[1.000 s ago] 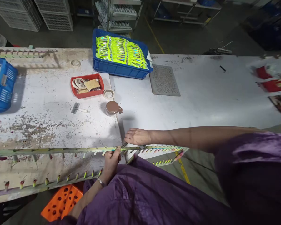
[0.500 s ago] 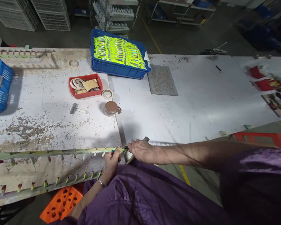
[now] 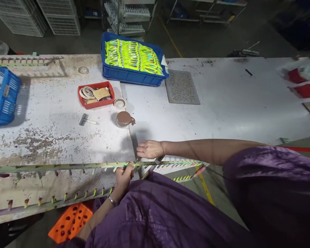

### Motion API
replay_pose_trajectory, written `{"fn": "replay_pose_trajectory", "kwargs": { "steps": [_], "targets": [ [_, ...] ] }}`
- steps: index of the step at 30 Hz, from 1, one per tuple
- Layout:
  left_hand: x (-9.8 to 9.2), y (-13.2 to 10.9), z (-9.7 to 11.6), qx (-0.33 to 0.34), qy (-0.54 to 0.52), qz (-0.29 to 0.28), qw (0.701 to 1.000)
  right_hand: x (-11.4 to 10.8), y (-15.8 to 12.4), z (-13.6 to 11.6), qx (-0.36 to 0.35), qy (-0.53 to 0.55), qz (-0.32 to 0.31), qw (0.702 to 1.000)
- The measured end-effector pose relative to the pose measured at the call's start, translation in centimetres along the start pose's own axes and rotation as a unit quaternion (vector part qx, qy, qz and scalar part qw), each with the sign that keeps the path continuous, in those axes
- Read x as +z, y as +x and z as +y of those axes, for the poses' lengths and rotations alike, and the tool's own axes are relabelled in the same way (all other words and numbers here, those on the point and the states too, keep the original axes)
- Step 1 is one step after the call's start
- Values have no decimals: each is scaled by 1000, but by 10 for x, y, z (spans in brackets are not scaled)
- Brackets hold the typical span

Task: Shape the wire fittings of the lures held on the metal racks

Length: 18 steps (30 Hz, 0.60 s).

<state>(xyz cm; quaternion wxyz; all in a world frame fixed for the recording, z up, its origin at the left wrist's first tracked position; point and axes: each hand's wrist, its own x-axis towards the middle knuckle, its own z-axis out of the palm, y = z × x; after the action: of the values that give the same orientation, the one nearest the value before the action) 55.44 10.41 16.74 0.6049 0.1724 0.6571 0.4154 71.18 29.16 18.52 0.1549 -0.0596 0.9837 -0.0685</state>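
A long pale-green strip with pegs runs along the near table edge. My left hand grips its right end from below, thumb on top. My right hand lies just behind that spot, fingers curled down onto the left end of a second strip, which extends right and carries several small coloured lures. The two strips meet between my hands. A third strip with coloured tips lies lower, off the table's front.
On the white table stand a brown-lidded jar, a tape roll, a red tray, a small tool, a blue crate of yellow packets, a grey mat and a blue basket. An orange stool is below.
Half a second ago my right hand was lower, over the strip's end, and the lure strip was out of sight. Now the hand is back on the table edge with that strip stretching right.
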Motion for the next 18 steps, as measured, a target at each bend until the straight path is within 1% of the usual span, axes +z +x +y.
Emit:
{"fn": "replay_pose_trajectory", "kwargs": {
  "steps": [2,5,7,9,11,14,16,18],
  "targets": [
    [0,3,-3,4,1,4,1000,2,7,12,-44,-21,15,999],
    [0,6,-7,14,-1,7,1000,0,17,26,-92,-32,18,995],
    [-1,7,-8,14,3,5,1000,-2,19,30,-107,-31,12,994],
    [-2,6,-9,6,8,3,1000,-5,17,26,-96,-28,1,995],
    [-3,6,-8,4,14,3,1000,-9,11,15,-55,-24,-16,998],
    [-3,5,-6,16,24,4,1000,-17,-1,-14,53,-5,-52,997],
    [-2,5,-5,18,29,6,999,-22,-6,-34,125,18,-80,989],
    [-1,5,-4,15,29,7,999,-25,-8,-52,182,46,-105,977]
  ]
}}
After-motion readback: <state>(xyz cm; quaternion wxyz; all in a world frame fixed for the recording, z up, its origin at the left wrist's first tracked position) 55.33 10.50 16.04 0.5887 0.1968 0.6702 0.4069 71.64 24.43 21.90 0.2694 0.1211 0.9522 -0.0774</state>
